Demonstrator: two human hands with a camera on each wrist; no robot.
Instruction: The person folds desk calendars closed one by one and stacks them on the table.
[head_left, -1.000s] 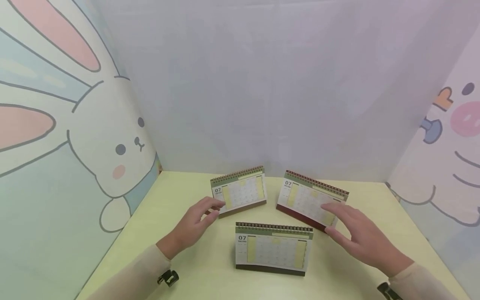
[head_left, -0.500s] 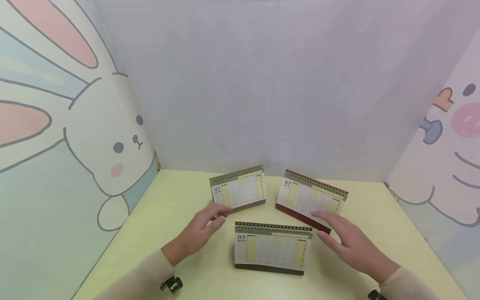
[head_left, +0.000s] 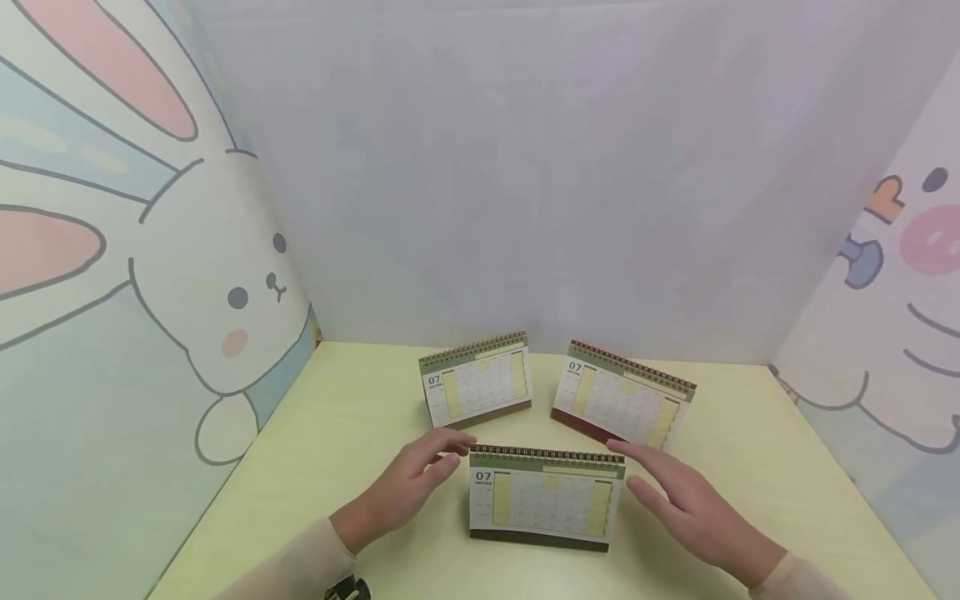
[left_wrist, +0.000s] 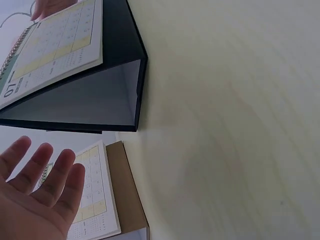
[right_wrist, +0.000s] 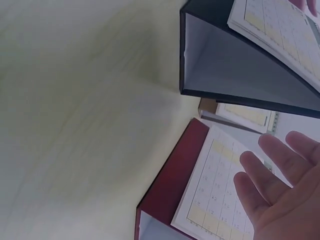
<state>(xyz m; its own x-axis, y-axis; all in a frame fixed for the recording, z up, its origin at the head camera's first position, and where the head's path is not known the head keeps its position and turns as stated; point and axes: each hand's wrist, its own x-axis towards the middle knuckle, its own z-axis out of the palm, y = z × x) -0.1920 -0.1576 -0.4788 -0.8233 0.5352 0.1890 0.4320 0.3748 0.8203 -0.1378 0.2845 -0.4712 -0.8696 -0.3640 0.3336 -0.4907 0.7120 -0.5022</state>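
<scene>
A desk calendar with a black base (head_left: pixel 551 500) stands upright at the front middle of the table, its "07" page facing me. My left hand (head_left: pixel 412 485) is at its left side, fingertips by the top left corner. At the opposite side is my right hand (head_left: pixel 692 510), fingertips by the top right corner. Both wrist views show a narrow gap between fingers and calendar. Fingers of both hands are extended, slightly bent, and hold nothing. Behind stand a brown-based calendar (head_left: pixel 483 379) at left and a red-based one (head_left: pixel 618 398) at right, both angled inward.
The pale yellow table (head_left: pixel 360 383) is bounded at the back by a plain whitish curtain (head_left: pixel 525 183). A rabbit-print panel (head_left: pixel 202 275) closes the left side, and another cartoon panel (head_left: pixel 885 333) the right.
Both hands have drawn back toward me and inward, from in front of the two rear calendars to the sides of the black-based one. All three calendars have stayed in place.
</scene>
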